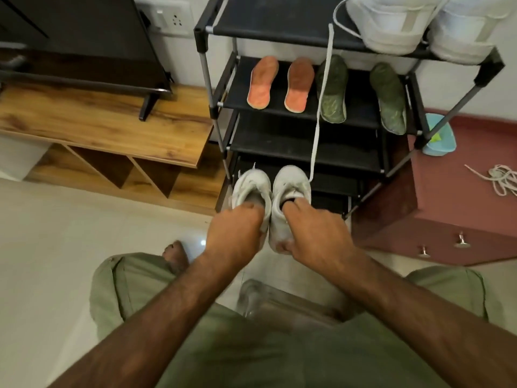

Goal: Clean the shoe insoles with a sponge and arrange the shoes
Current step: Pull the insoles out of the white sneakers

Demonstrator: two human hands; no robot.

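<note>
I hold a pair of worn white shoes side by side in front of the black shoe rack (223,102). My left hand (235,231) grips the heel of the left white shoe (250,186), fingers curled into its opening. My right hand (313,231) grips the right white shoe (291,186) the same way. On the rack's second shelf lie two orange insoles (264,82) and two green insoles (333,93). Another pair of white shoes (391,23) stands on the top shelf, with a lace (321,107) hanging down from it. No sponge is in view.
A wooden TV stand (98,121) is left of the rack. To the right is a maroon cabinet (447,205) with a blue tub (439,135) and a coiled lace (500,180) on it. A clear container (265,301) sits between my knees.
</note>
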